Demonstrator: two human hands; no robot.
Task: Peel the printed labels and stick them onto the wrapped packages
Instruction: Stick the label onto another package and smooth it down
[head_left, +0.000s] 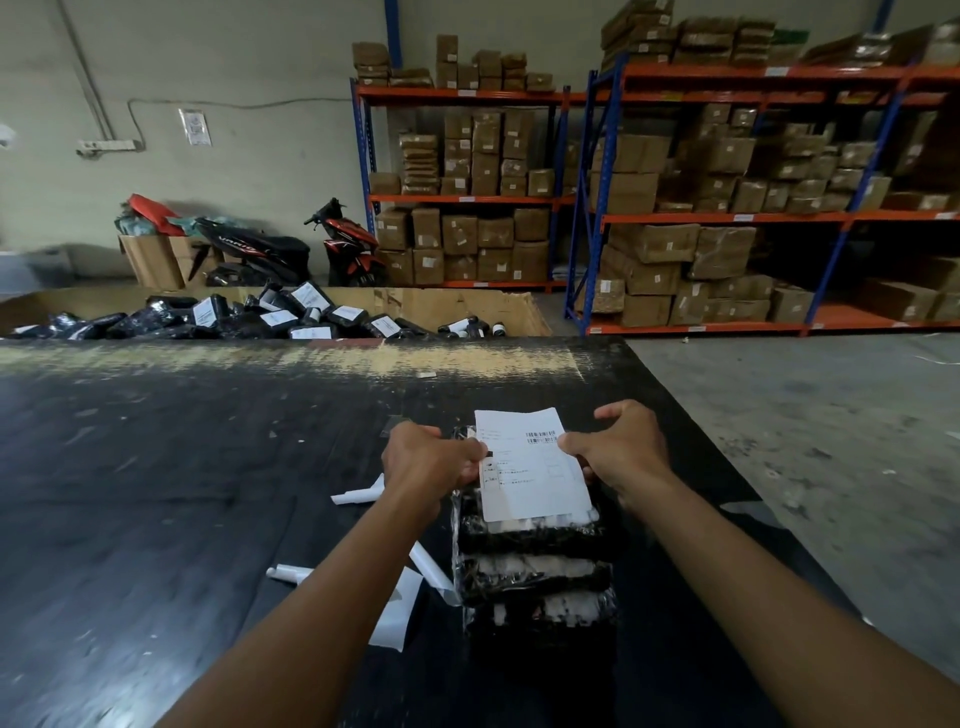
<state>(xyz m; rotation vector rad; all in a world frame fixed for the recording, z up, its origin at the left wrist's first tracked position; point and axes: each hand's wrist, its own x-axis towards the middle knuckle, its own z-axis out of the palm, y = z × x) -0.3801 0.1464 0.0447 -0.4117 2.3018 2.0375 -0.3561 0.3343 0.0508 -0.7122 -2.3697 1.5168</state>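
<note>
A white printed label (535, 467) with a barcode lies over the top black wrapped package (530, 530) of a row of several packages on the black table (208, 467). My left hand (428, 457) pinches the label's left edge and grips the package side. At the label's right edge my right hand (618, 449) pinches it with thumb and fingers. More wrapped packages (540, 582) lie in a line toward me.
Peeled backing strips (358, 496) and a backing sheet (397, 613) lie left of the packages. Beyond the table's far edge a cardboard bin (467, 306) holds several labelled black packages. Shelves of brown boxes (675, 208) and motorbikes (353, 249) stand behind. Concrete floor lies to the right.
</note>
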